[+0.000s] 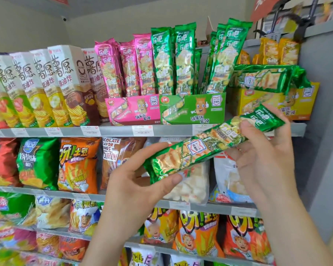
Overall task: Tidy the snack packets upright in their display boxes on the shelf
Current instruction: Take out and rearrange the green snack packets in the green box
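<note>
**Two hands, one green packet at the snack shelf**

Both hands hold a long green packet (213, 143) in front of the shelf (113, 130), below the row of display boxes. The left hand (135, 181) grasps its lower end, thumb curled under the bottom corner and fingers behind the top edge. The right hand (261, 150) pinches the upper end, thumb on the printed front and fingers behind.

The packet's long axis runs on a slant, low at the left and rising to the right, with the end that bears the brand lettering uppermost by the right hand.

On the shelf above, a pink box (133, 111) holds pink packets (127, 68) standing upright. The green box (192, 110) beside it holds upright packets (163, 62) at its left, while those at its right lean over. Further right, stray packets (265, 78) in green lie flat across the top of a yellow box (273, 104), with yellow packets (271, 50) standing behind them. Tall cartons (46, 87) fill the left of the shelf.
</note>
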### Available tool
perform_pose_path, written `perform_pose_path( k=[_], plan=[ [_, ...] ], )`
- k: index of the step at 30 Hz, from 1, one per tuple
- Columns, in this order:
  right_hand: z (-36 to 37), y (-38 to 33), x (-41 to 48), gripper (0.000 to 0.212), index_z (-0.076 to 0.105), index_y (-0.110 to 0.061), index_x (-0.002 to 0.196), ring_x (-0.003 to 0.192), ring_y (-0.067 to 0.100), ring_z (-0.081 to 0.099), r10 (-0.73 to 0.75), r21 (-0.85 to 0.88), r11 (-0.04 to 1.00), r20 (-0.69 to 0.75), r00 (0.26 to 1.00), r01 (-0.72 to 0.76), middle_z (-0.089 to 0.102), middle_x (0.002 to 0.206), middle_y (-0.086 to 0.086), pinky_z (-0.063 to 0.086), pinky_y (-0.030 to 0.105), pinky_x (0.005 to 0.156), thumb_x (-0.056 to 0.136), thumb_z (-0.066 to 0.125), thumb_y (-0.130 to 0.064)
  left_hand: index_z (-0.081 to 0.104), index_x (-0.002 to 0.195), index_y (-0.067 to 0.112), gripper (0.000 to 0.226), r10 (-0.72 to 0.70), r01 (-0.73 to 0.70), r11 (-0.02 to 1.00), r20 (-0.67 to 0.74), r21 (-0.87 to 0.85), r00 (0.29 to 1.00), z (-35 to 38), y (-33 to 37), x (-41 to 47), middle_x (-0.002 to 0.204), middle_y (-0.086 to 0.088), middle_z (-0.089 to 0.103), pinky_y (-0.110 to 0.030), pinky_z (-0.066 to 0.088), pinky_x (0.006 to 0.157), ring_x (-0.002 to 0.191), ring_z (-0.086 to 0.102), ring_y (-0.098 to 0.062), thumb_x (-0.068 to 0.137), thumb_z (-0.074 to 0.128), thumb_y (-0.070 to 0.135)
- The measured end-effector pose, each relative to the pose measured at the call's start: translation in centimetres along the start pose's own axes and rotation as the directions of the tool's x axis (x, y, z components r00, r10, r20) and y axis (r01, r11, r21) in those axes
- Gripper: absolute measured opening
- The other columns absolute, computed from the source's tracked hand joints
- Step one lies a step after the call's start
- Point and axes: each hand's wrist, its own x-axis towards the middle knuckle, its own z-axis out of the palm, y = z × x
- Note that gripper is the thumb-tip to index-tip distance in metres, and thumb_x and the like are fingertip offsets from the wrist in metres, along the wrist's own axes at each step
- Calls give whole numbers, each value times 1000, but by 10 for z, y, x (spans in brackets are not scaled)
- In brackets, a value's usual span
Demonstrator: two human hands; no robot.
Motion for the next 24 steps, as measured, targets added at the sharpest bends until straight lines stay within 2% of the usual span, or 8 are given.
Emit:
perform_pose_path(
  k=[6,8,10,13,17,20,22,24],
  plan=[
    [-12,1,1,20,61,-24,99,64,21,64,47,-98,994,-68,997,-54,68,78,4,57,35,59,91,62,-6,67,117,34,39,9,-23,988,-98,-150,995,-6,-4,-1,106,7,72,-24,57,72,95,69,-13,79,74,34],
    [-20,1,3,20,60,-22,89,69,22,68,86,-164,983,3,996,-84,72,84,6,57,33,57,84,65,-3,64,122,34,36,-7,-34,972,-171,-233,985,-9,-6,4,112,5,70,-28,56,78,104,67,-21,86,70,34],
    [-29,2,2,24,62,-18,95,86,26,72,208,-200,964,172,963,-173,74,100,14,60,34,66,75,66,-6,62,126,28,38,-25,-61,942,-248,-331,968,-10,-8,12,110,4,69,-30,55,80,102,67,-18,88,63,26],
    [-39,3,-1,43,68,-21,112,108,29,67,445,-440,863,435,782,-246,71,116,12,58,40,86,72,73,-6,65,124,28,35,-101,-49,918,-352,-393,930,-7,-6,29,92,5,70,-22,53,71,83,66,-7,92,55,17],
    [-39,1,-6,50,60,-27,125,108,26,68,631,-633,739,527,570,-232,70,119,8,56,31,86,79,73,-13,69,117,21,27,-130,-32,929,-406,-369,904,5,-3,47,73,7,61,-20,47,61,67,56,-3,97,54,13],
    [-34,-1,-8,45,53,-38,122,110,22,66,642,-678,713,529,555,-179,68,122,3,51,39,98,84,70,-20,72,106,18,19,-128,-59,925,-452,-377,883,14,-2,62,71,1,59,-28,38,59,63,50,-10,94,59,10],
    [-29,-1,-12,55,46,-48,127,112,15,64,630,-725,682,513,582,-99,67,123,-6,46,43,103,80,74,-44,73,95,18,15,-114,-72,924,-450,-376,886,21,-1,70,69,2,63,-28,37,59,60,51,-12,91,63,9],
    [-20,2,-18,71,38,-53,134,103,11,67,600,-715,697,544,586,-49,69,114,-13,48,33,95,73,72,-64,72,88,16,9,-90,-94,910,-414,-403,906,30,4,77,72,1,68,-32,43,67,66,58,-16,88,65,10]
  ],
)
